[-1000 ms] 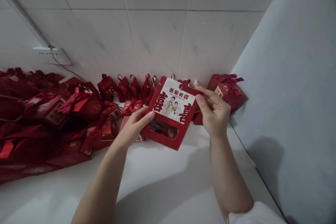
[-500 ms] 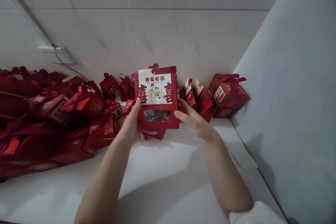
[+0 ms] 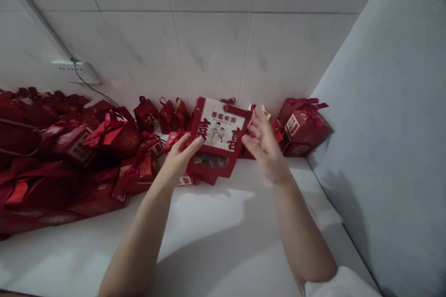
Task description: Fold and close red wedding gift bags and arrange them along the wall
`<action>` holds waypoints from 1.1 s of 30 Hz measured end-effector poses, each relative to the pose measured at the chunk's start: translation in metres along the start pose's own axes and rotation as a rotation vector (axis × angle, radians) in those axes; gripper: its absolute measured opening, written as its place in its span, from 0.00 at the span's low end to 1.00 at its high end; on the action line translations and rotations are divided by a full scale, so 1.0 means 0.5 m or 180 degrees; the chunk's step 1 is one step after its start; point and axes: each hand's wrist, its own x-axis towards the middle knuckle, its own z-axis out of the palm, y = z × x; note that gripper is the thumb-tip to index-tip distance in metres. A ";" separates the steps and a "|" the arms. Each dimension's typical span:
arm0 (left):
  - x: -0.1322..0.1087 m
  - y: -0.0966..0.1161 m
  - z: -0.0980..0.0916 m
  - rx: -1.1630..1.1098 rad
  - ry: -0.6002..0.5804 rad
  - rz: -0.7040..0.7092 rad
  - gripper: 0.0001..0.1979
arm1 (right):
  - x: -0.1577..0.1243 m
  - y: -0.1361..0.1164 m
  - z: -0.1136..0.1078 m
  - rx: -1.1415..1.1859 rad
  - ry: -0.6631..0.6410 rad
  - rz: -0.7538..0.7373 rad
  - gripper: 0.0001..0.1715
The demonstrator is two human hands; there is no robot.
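A red gift box (image 3: 234, 154) with a white printed card on its front and a small clear window below is held up over the table, tilted clockwise. My left hand (image 3: 179, 160) grips its left edge, thumb on the front; the other fingers are hidden behind it. Beside the box's right edge, my right hand (image 3: 266, 151) has its fingers spread and blurred, holding nothing; whether a fingertip still touches the box I cannot tell. Several small red boxes stand behind, partly covered by the held one, among them a looped-handle box (image 3: 167, 116).
Many red ribboned boxes (image 3: 114, 139) crowd the left side of the white table (image 3: 209, 222). One hexagonal ribboned box (image 3: 303, 127) stands at right near the pale side wall (image 3: 390, 125). A power socket (image 3: 76, 73) with a cable is on the tiled wall behind.
The box has gone from upright to tilted clockwise, moving slightly right and blurring. My right hand has come off its lower right side, and its fingers have lifted and spread.
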 end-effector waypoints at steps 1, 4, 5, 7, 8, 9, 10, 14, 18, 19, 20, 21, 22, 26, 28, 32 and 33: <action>-0.007 0.006 -0.002 0.0367 -0.0081 0.0170 0.29 | -0.005 -0.014 -0.001 -0.0364 0.0402 -0.0284 0.41; -0.032 0.025 -0.002 0.1416 -0.0319 0.0520 0.25 | -0.020 -0.058 0.000 -0.1518 0.0838 -0.0908 0.34; -0.040 0.030 0.000 0.1678 -0.0351 0.0583 0.24 | -0.023 -0.067 0.002 -0.1799 0.0807 -0.0992 0.33; -0.051 0.036 0.007 0.2011 -0.0436 0.0602 0.23 | -0.026 -0.074 0.011 -0.2117 0.0728 -0.1076 0.31; -0.054 0.037 0.010 0.2086 -0.0488 0.0574 0.23 | -0.026 -0.072 0.017 -0.2202 0.0716 -0.1103 0.30; -0.055 0.036 0.013 0.2117 -0.0534 0.0531 0.24 | -0.025 -0.068 0.024 -0.2271 0.0727 -0.1123 0.29; -0.055 0.035 0.015 0.2123 -0.0570 0.0486 0.24 | -0.024 -0.063 0.030 -0.2332 0.0764 -0.1143 0.28; -0.049 0.031 0.013 0.2159 -0.0555 0.0424 0.23 | -0.023 -0.045 0.047 -0.2530 0.0917 -0.1167 0.28; -0.047 0.033 0.008 0.2123 -0.0479 0.0406 0.24 | -0.022 -0.041 0.049 -0.2565 0.0835 -0.1262 0.29; -0.048 0.033 0.008 0.2105 -0.0489 0.0405 0.23 | -0.021 -0.041 0.048 -0.2586 0.0818 -0.1290 0.30; -0.048 0.032 0.008 0.2087 -0.0509 0.0407 0.23 | -0.021 -0.040 0.046 -0.2617 0.0818 -0.1309 0.30; -0.048 0.030 0.008 0.2069 -0.0528 0.0404 0.23 | -0.020 -0.040 0.043 -0.2653 0.0816 -0.1304 0.30; -0.047 0.028 0.008 0.2032 -0.0547 0.0386 0.23 | -0.019 -0.041 0.040 -0.2683 0.0807 -0.1266 0.30; -0.037 0.017 0.010 0.1163 -0.0520 0.0157 0.23 | -0.019 -0.051 0.019 -0.2575 0.0989 -0.1068 0.36; -0.027 0.012 0.011 0.0352 -0.0365 0.0059 0.24 | -0.020 -0.055 0.010 -0.2167 0.1238 -0.0960 0.43; -0.015 0.007 0.015 -0.0625 -0.0399 -0.0211 0.26 | -0.019 -0.043 0.006 -0.0661 0.0846 -0.0324 0.47; -0.014 0.006 0.015 -0.0730 -0.0507 -0.0304 0.26 | -0.017 -0.036 0.007 -0.0282 0.0531 -0.0082 0.45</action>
